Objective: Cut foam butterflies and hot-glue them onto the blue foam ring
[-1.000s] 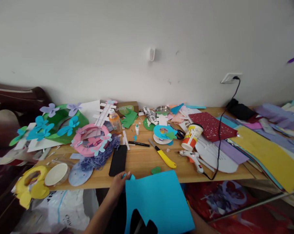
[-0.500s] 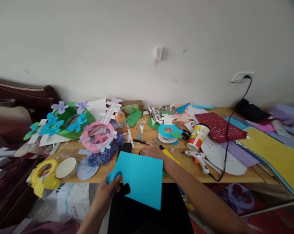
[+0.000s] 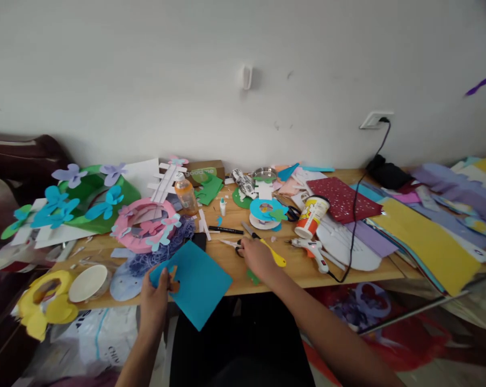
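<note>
My left hand [image 3: 156,295] grips a blue craft sheet [image 3: 200,282] by its left corner, where a cut-out opening shows. The sheet is held up over the table's front edge. On the table, my right hand [image 3: 259,258] has its fingers closed at the dark handles of a pair of scissors [image 3: 230,244], whose blades point left. Just beside that hand lies a yellow utility knife [image 3: 277,257] with its blade out. A black marker [image 3: 225,230] rests behind the scissors.
A hot glue gun [image 3: 313,252] lies to the right, its cord running to a wall socket [image 3: 375,120]. Near it are a paper cup [image 3: 312,216] and stacked yellow sheets [image 3: 428,242]. Leftward stand a pink ring [image 3: 125,228], a white bowl [image 3: 89,283] and an orange bottle [image 3: 185,196].
The blue sheet has swung left and turned in my left hand, uncovering the scissors. My right hand has closed on the scissors. The view has shifted to the right.
</note>
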A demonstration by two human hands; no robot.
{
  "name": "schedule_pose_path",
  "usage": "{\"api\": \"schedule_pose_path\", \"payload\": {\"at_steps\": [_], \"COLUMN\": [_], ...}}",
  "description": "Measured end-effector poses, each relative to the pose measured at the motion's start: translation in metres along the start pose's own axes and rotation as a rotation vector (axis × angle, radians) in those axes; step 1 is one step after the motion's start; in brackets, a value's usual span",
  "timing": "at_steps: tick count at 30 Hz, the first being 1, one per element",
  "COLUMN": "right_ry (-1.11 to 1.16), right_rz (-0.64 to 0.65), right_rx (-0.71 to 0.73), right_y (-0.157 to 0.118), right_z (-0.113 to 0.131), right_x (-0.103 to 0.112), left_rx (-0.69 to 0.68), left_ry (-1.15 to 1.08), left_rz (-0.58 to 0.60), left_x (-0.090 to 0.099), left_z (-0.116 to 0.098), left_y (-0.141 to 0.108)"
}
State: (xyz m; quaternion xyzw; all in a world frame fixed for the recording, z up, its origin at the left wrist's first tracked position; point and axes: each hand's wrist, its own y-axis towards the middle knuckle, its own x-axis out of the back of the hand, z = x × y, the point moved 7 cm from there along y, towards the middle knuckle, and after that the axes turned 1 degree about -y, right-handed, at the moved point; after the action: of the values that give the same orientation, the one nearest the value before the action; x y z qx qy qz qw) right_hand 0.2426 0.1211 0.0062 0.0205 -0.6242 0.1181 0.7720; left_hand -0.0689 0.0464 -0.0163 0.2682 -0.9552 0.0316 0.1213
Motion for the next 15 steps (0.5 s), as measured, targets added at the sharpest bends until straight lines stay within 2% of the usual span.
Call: {"api": "schedule_pose_path", "payload": {"at_steps": [4, 6, 8, 11, 13, 15], "right_ry": [0.106, 0.17, 0.233, 0.319, 0.425, 0.649], "right_rz": [-0.026, -0.057, -0.113, -0.192, -0.227, -0.339], "right_rx": [0.063, 0.065, 0.029, -0.052, -0.062, -0.074], "right_y": [-0.006, -0.015, -0.03, -0.068, -0.099, -0.134], "right_z": [0.009, 0.002, -0.01, -0.027, -0.032, -0.039], "right_x": [-0.018, -0.018, -0.015, -0.007, -0.004, -0.002], "left_rx": [-0.294, -0.537, -0.723, -0.833, -0.886, -0.894], "left_ry": [0.264, 0.519, 0.814, 1.02, 0.988, 0.921], "left_rz": [0.052, 0.11, 0.112, 0.075, 0.086, 0.09], "left_x": [-0.029, -0.049, -0.063, -0.066, -0.063, -0.057], "left_z": [-0.039, -0.063, -0.077, -0.081, -0.079, -0.075], "left_y": [0.027, 0.036, 0.044, 0.056, 0.061, 0.065]}}
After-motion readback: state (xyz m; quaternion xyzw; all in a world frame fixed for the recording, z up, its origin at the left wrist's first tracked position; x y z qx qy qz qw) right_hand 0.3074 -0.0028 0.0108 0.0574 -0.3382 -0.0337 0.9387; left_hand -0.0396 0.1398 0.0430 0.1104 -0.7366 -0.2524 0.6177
